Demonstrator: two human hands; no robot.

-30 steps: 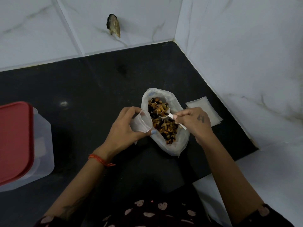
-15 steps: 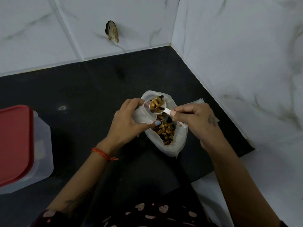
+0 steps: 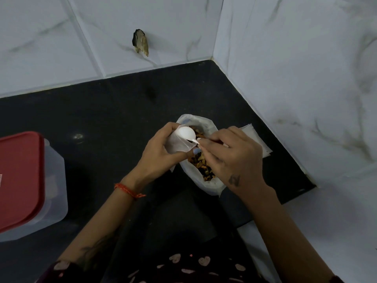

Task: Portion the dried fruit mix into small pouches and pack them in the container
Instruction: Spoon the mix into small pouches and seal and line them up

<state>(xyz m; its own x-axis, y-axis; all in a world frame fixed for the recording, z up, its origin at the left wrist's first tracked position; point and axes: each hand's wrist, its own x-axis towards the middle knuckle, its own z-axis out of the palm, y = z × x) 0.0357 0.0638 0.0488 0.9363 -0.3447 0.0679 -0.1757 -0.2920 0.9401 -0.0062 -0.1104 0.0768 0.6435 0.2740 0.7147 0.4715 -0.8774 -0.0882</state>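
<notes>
Dried fruit mix (image 3: 201,167) in an open white bag (image 3: 212,185) lying on the black surface (image 3: 114,111), near the corner where the two marbled walls meet. Brown, orange and dark pieces visible through the bag's mouth, partly hidden by both hands.

Small translucent pouch (image 3: 176,142) gripped in the left hand (image 3: 158,158), fingers curled round it, thumb with a pale blue nail pressed against its lower edge, mouth held open just above the bag. White plastic spoon (image 3: 186,134) pinched by the handle in the right hand (image 3: 234,158), fingers closed together on it; bowl turned back-up over the pouch's mouth. Contents of the pouch not discernible. Spoon bowl touching or just at the pouch rim; cannot tell which.

Stack of flat white pouches (image 3: 257,139) on the surface just beyond the right hand, next to the right wall, mostly covered by that hand.

Clear plastic container (image 3: 55,193) with a red lid (image 3: 20,180) at the left edge, well apart from the bag, lid on.

Orange thread bracelet (image 3: 129,189) on the left wrist. Small dark tattoo mark (image 3: 234,179) on the back of the right hand. Brownish lump (image 3: 140,42) stuck on the back wall.
</notes>
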